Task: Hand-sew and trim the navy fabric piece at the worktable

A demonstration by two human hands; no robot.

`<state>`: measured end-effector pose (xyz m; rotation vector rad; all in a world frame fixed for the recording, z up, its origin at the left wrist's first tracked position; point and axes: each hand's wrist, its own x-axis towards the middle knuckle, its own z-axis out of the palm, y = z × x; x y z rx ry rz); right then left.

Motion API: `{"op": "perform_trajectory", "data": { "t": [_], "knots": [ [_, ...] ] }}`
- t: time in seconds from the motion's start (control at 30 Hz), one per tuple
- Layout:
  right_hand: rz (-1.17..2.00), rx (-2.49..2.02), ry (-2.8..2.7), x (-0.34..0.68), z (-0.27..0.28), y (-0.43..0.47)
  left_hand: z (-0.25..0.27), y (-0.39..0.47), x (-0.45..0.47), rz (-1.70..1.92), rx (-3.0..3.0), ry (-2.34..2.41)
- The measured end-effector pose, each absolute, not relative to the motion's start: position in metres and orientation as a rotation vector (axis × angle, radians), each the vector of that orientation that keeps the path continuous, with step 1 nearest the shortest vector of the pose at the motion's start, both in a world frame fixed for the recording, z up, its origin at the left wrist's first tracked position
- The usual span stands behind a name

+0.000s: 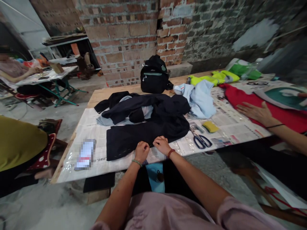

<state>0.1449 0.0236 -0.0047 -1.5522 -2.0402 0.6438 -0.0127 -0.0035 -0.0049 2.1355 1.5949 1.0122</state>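
Note:
A pair of dark trousers (129, 134) lies across the newspaper-covered table in front of me, one leg toward me with a line of small pale stitches near its edge. My left hand (142, 151) is closed, fingers pinched at the near edge of that leg. Just to its right, my right hand (162, 145) also grips the edge with curled fingers. Whether a needle or thread is between the fingers is too small to tell. Black-handled scissors (202, 141) rest to the right of my hands, with a yellow sponge (210, 126) beyond them.
A phone (85, 154) lies at the left. Behind the trousers stand a black backpack (154, 75) and a light blue cloth (199, 99). At the right, a co-worker's hand (257, 113) lies on red fabric (240, 100) beside a teal-and-white iron (285, 97).

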Motion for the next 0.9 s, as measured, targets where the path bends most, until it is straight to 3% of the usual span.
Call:
{"op": "perform_trajectory", "data": {
  "t": [0.23, 0.53, 0.9],
  "knots": [
    [0.616, -1.331, -1.818, 0.166, 0.0, 0.001, -0.004, -0.003, -0.014, 0.991, 2.147, 1.602],
    [0.064, -1.954, -1.432, 0.331, 0.007, -0.03, -0.009, 0.006, -0.018, 1.041, 2.122, 1.516],
    [0.261, -2.192, -1.735, 0.348, 0.007, 0.002, -0.001, 0.004, -0.015, 1.002, 2.099, 1.575]
  ]
}}
